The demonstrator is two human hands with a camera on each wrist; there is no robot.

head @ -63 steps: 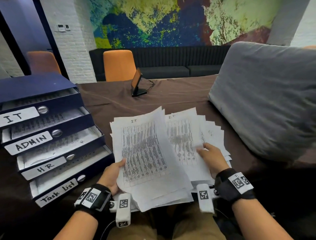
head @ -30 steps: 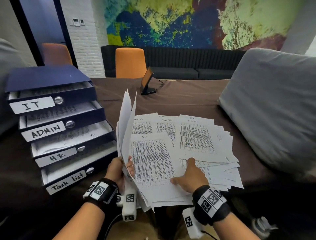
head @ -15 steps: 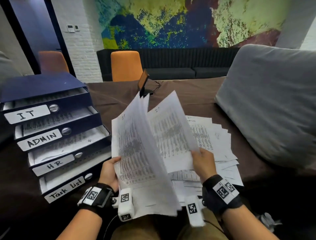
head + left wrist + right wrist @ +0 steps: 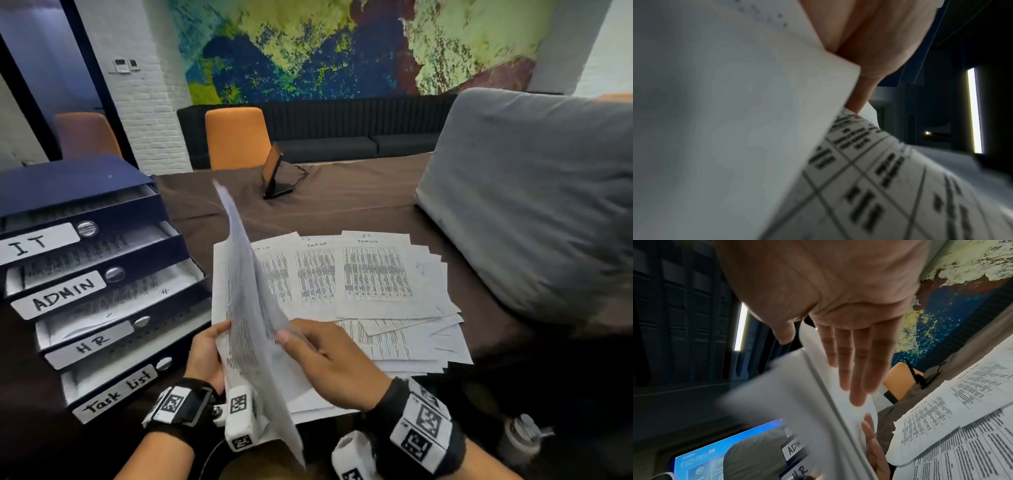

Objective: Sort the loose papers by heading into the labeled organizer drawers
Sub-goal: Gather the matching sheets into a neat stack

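brown cloth table [image 4: 342, 209], curled sheets [image 4: 246, 308]

Raised sheets [image 4: 251, 308] motion-blurred; headings unreadable. They cover most of left hand [image 4: 205, 356]: thumb at their left edge, fingers behind, grip form not fully seen. Left wrist view: sheets fill the frame, table print [image 4: 869, 186] out of focus.

Right hand [image 4: 329, 363]: fingertips blurred against the sheets; contact cannot be confirmed from head view.

Spread papers [image 4: 373, 274] near table's front edge: table rows too small to read; lower sheets hidden under upper ones.

Organizer drawers [image 4: 85, 274]: left side cut by frame edge; pages inside mostly hidden.
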